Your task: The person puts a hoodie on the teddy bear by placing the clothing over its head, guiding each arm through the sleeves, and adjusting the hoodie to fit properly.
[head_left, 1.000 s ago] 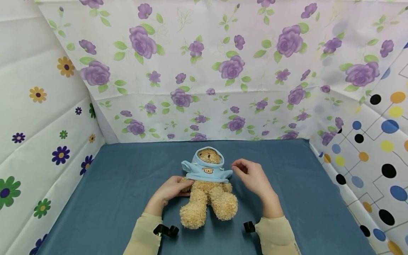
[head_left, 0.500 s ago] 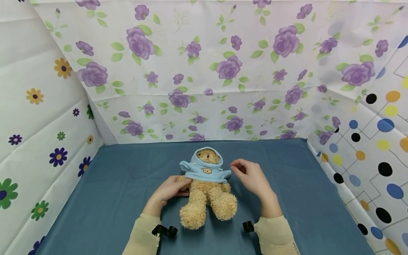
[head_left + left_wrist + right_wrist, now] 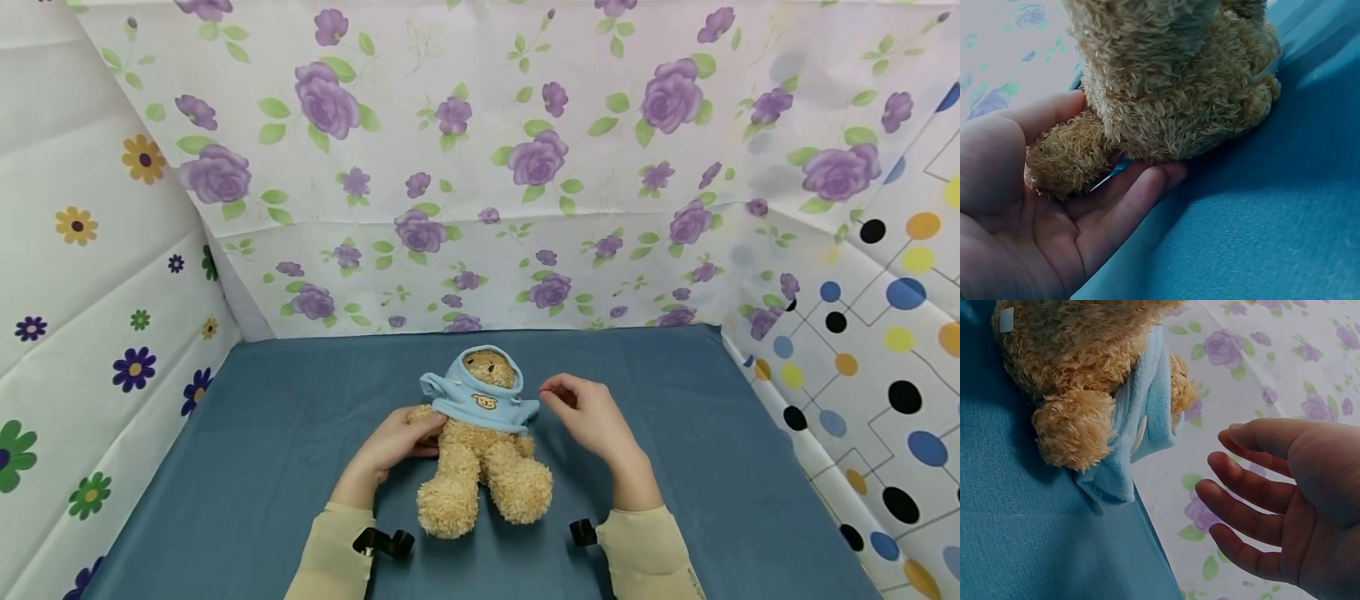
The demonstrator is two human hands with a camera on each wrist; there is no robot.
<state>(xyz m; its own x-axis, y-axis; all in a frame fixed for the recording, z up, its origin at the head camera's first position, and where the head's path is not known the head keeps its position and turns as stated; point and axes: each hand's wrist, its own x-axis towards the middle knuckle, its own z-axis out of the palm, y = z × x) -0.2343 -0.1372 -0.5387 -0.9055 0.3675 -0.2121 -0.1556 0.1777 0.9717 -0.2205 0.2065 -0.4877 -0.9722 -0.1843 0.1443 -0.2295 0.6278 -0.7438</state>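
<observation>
A curly-furred tan teddy bear (image 3: pixel 472 467) lies face up on the blue cloth, its legs toward me. A light blue hoodie (image 3: pixel 487 408) with a small animal-face patch surrounds its head and covers its upper chest. Both of the bear's arms lie outside the sleeves. My left hand (image 3: pixel 397 437) holds the bear at its left side in the head view. In the left wrist view, the thumb lies along one arm (image 3: pixel 1069 153) and the fingers reach under the body. My right hand (image 3: pixel 592 412) hovers beside the hoodie's right sleeve, loosely bent and holding nothing, apart from the bear.
Blue cloth (image 3: pixel 300 467) covers the table. Behind it hangs a white sheet with purple roses (image 3: pixel 450 167). Patterned sheets stand on the left (image 3: pixel 90 350) and right (image 3: pixel 870 392). Black wrist mounts (image 3: pixel 386 543) sit on both beige sleeves.
My left hand and the bear have shifted slightly left, and the bear has turned a little. The right hand holds nearly the same position. The head view has moved slightly.
</observation>
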